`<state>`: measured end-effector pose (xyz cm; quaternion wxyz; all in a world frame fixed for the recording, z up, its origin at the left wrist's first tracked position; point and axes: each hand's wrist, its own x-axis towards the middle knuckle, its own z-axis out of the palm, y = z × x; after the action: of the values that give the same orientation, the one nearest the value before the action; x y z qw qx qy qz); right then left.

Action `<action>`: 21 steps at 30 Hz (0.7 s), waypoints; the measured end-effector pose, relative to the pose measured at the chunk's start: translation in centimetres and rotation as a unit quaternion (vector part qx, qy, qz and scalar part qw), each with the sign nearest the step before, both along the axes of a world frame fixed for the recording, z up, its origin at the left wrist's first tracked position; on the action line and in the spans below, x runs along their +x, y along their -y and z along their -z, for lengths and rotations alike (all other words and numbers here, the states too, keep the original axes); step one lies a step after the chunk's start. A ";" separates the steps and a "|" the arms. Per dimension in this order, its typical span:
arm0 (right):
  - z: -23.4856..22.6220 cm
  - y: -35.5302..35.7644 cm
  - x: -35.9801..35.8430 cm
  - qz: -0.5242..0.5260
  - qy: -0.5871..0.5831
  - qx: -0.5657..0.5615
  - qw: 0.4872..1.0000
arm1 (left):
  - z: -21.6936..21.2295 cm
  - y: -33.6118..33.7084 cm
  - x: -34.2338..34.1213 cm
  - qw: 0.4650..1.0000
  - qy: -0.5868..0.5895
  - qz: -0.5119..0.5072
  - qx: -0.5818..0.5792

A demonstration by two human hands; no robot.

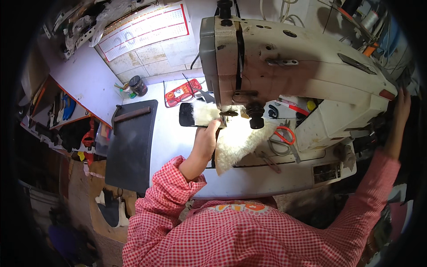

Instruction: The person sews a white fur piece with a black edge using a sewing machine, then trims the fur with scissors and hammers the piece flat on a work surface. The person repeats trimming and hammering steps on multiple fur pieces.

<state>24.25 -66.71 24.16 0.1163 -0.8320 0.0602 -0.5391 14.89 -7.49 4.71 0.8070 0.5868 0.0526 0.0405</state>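
Beneath the sewing machine (284, 80), over the worktop (171, 147), the cream fleece (242, 141) slants lengthwise from upper right to lower left, its tip toward the person. The left hand (206, 141) pinches it; the right hand's (403, 105) grip I cannot tell.

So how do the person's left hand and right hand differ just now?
The left hand is at the white fleece, near the sewing machine's needle end; the right hand is out by the machine's opposite end, and whether it touches anything is unclear. The left hand is close to bright light, while the right hand is in dimmer surroundings. Both are bare, with red-and-white checked sleeves behind them.
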 end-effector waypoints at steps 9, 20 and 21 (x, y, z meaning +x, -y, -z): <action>10.3 1.8 -1.8 -0.191 0.048 0.358 0.912 | 1.9 0.4 1.1 0.990 0.114 -0.063 0.062; 2.5 1.1 -0.4 -0.083 -0.021 0.234 0.968 | 0.4 0.0 1.2 0.995 0.045 -0.088 0.019; 4.0 1.3 -0.8 -0.077 -0.006 0.249 0.965 | 0.4 0.1 1.2 0.994 0.044 -0.096 -0.002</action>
<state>23.44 -68.00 20.19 0.3607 -0.7821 0.1290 -0.4915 16.08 -7.61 4.32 0.8023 0.5747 0.0736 0.1438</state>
